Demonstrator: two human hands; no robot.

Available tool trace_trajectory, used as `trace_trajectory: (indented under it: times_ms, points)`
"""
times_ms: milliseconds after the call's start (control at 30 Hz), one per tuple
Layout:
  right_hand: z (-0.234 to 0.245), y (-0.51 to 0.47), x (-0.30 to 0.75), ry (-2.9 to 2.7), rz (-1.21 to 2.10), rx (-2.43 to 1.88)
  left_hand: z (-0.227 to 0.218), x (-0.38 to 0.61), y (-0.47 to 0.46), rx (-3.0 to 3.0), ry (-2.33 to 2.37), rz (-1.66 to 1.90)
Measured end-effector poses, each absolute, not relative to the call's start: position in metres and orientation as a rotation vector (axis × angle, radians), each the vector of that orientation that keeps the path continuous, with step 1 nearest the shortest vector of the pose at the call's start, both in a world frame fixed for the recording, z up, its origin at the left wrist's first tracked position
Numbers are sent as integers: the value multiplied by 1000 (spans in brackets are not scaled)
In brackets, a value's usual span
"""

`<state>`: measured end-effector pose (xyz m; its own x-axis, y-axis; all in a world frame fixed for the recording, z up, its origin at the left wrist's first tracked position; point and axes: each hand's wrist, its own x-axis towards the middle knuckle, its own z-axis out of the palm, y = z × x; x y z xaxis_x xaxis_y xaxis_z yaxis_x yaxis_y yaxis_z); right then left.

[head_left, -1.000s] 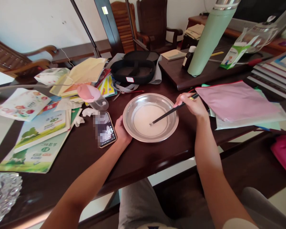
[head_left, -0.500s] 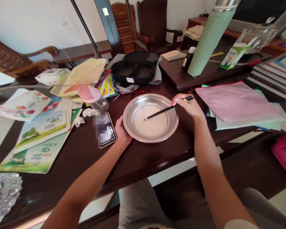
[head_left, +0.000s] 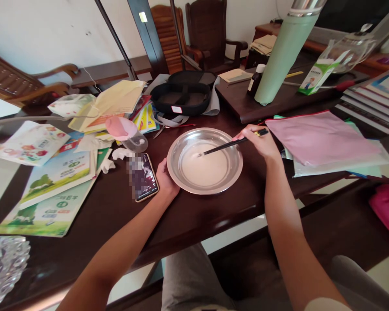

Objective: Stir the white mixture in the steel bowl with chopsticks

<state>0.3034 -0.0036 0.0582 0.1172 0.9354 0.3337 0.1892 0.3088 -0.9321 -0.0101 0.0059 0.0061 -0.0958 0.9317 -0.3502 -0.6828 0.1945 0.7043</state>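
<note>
A round metal basin [head_left: 210, 188] stands on the dark table, with a whitish liquid [head_left: 207, 170] in its bottom. Against the basin's left rim rests my left hand [head_left: 166, 179], gripping the edge; its fingertips are partly hidden by the rim. My right hand [head_left: 257, 140] is closed around black chopsticks [head_left: 227, 147] at the basin's upper right. They slant down to the left, and their tips dip into the liquid left of its middle. Just left of my left hand lies a phone [head_left: 145, 177] with a lit screen.
Left are booklets [head_left: 52, 207], a pink-lidded bottle [head_left: 125, 131] and a tissue pack [head_left: 35, 144]. Behind the basin sits an open black case [head_left: 181, 97]. A pink pouch [head_left: 324, 136] lies right; a green thermos [head_left: 287, 56] stands farther back. A glass dish [head_left: 4, 268] is near left.
The chopsticks and my right hand have shifted slightly right and away from me, so the tips sit higher in the liquid. My left hand and the basin stay nearly in place.
</note>
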Motion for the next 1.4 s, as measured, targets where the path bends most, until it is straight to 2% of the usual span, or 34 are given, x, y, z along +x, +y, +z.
trace_trajectory:
  times_ms: [100,300,533,733,933,1100,1300,1400]
  points:
    - [54,-5,316,-1218,664,-1131,8,-9,6,327,927,1392]
    - [58,-5,301,-1440,893,-1062,12,-8,5,308,939,1389]
    - [58,-7,313,-1219,656,-1133,13,-7,4,285,952,1378]
    - [61,-7,301,-1449,888,-1115,9,-9,5,313,936,1380]
    - [57,-8,313,-1245,693,-1147,7,-9,5,322,927,1391]
    - [59,-7,304,-1439,880,-1117,6,-9,5,318,934,1391]
    - [59,-8,312,-1255,656,-1179,5,-9,5,328,912,1379]
    - [59,-9,312,-1284,729,-1149,4,-10,5,328,922,1374]
